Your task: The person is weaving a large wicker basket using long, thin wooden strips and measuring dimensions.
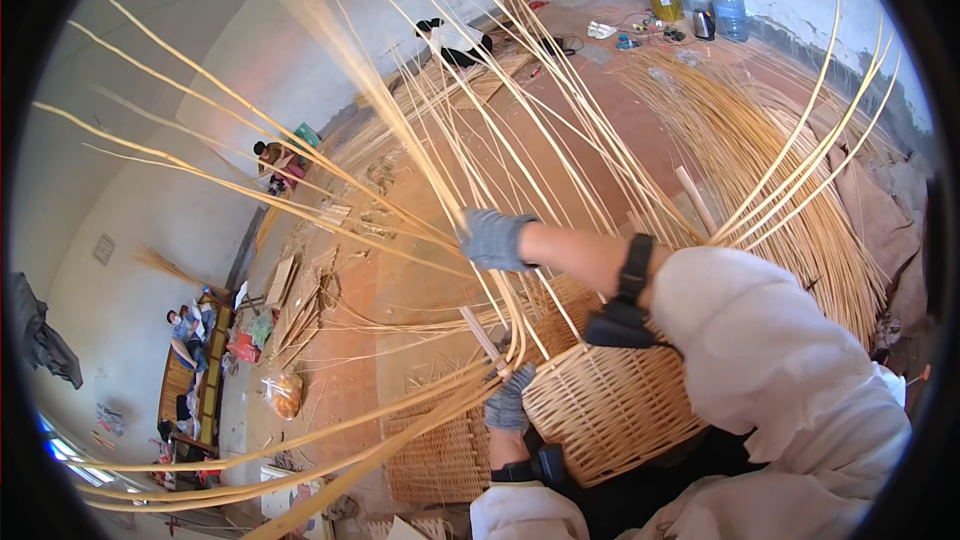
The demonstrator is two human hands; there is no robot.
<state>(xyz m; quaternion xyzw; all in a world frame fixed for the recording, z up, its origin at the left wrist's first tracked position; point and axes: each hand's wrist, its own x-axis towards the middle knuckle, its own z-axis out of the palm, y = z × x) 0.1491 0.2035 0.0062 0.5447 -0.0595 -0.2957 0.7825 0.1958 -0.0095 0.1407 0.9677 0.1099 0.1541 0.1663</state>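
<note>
The half-woven wicker basket (610, 405) lies tilted against the person's lap, its rim turned toward the left hand (508, 400), which is closed in its grey glove on the willow rods (500, 325) right at the rim, apparently pinning the weave there. Above the basket, the gloved right hand (492, 238) is closed around one long rod, seemingly to bend it. Loose willow stalks (760, 160) lie on the floor beyond the basket.
</note>
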